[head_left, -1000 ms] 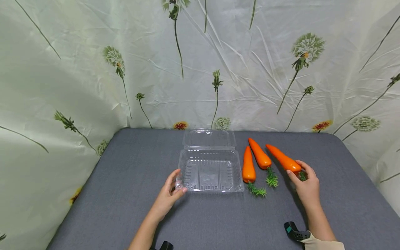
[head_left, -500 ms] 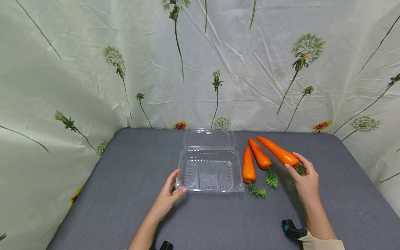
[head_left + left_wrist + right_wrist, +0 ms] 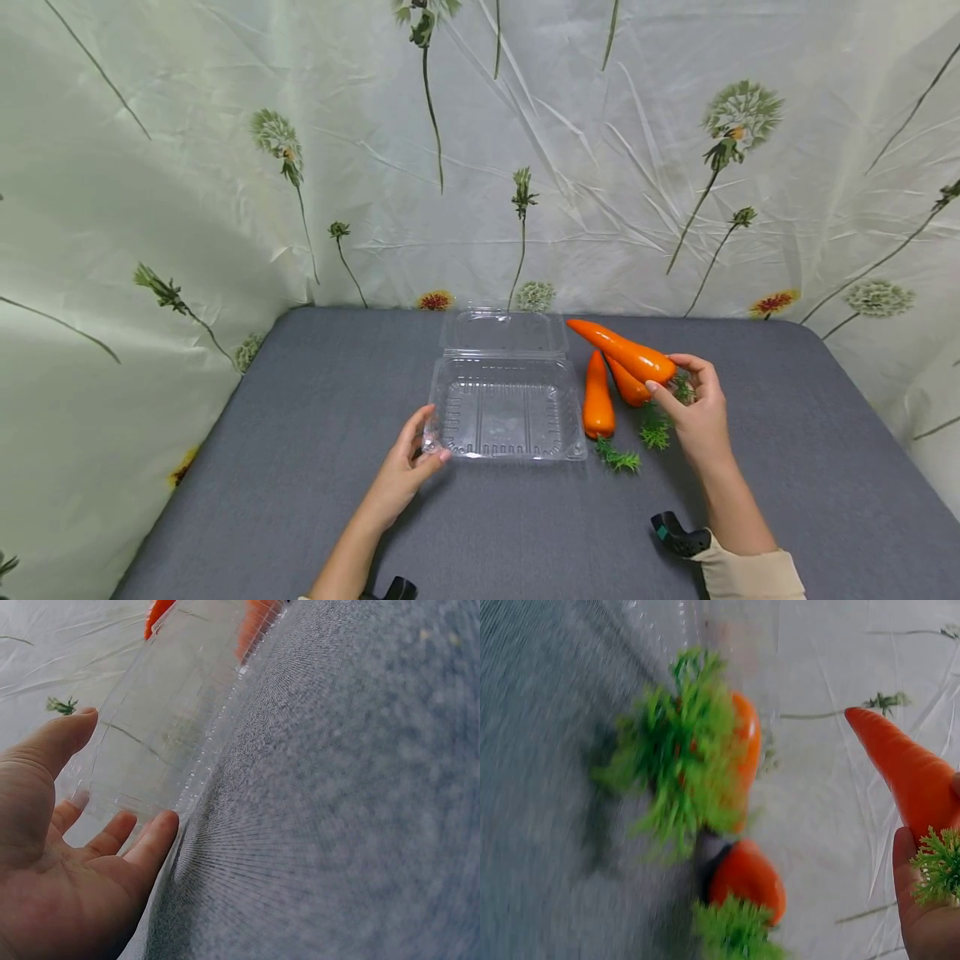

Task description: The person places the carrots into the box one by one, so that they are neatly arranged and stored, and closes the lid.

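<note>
The right hand [image 3: 697, 408] grips one carrot [image 3: 630, 353] by its thick end, above the desk [image 3: 315, 383] near two other carrots [image 3: 597, 402]. The left hand [image 3: 401, 471] holds the clear open container [image 3: 510, 452] by its near left corner.

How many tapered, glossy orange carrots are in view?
3: one carrot in the right hand, a second carrot partly hidden behind it, a third carrot beside the clear plastic container.

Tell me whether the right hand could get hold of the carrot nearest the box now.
Probably not yet: the right hand holds another carrot and would likely have to let go first. In the head view, nothing covers the carrot nearest the box.
</note>
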Demonstrator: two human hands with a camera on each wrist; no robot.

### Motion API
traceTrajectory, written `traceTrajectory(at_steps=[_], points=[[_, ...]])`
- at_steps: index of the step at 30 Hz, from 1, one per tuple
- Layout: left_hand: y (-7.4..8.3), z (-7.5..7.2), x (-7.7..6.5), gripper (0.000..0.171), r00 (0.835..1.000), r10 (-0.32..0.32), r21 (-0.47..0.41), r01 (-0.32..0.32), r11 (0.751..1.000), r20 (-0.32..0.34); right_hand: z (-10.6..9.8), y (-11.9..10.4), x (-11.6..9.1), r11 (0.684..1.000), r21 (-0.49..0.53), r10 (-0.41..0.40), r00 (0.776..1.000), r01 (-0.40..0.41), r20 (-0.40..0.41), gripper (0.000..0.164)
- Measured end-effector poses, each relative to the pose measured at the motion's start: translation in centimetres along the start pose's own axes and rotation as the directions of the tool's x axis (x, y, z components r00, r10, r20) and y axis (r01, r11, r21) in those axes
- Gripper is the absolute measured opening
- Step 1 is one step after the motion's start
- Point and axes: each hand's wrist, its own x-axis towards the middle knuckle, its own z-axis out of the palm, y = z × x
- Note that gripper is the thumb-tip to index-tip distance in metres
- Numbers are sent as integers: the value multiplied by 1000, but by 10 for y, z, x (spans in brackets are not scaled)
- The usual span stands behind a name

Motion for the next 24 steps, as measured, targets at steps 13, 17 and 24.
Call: traceTrajectory(at_steps=[13, 17, 24], points=[[-4, -1, 1, 71, 1000, 6, 5, -6, 1000, 5, 35, -11, 2, 997, 31, -69, 986, 65, 149, 45], [-14, -3, 3, 71, 1000, 22, 12, -22, 1000, 2, 47, -10, 1, 994, 98, -66, 980, 48, 186, 46], [-16, -4, 4, 71, 1000, 21, 25, -21, 999, 3, 65, -5, 0, 991, 136, -20, 970, -14, 242, 46]])
